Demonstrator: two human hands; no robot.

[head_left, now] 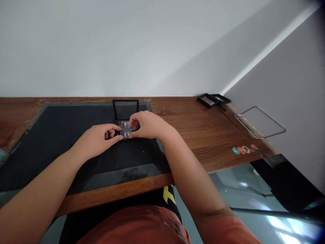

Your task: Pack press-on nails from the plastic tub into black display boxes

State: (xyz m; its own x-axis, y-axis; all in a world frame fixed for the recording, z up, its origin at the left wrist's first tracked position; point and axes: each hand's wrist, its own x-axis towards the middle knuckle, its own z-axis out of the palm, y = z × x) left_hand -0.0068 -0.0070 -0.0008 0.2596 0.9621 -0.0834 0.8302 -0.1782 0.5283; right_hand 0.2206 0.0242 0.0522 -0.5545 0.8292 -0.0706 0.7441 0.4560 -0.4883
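Observation:
On the black mat [68, 135] stands a small black hinged case [127, 100], its framed see-through lid raised upright at the back. Inside its base lie several small shiny pieces [125, 124], pale and pinkish, in two rows; they are too small to name. My left hand [101, 137] grips the case's left side, thumb at the front and fingers curled. At the right side, my right hand [146, 125] bends over the case, thumb low and fingers curled round the edge. Its fingers partly cover the right end of the base.
Two more black cases [208, 100] lie at the back right of the wooden table [188, 132]. Several round coloured stickers [245, 149] are near its right edge. A thin metal frame [270, 117] leans by the wall. Tiny white specks dot the mat before the case.

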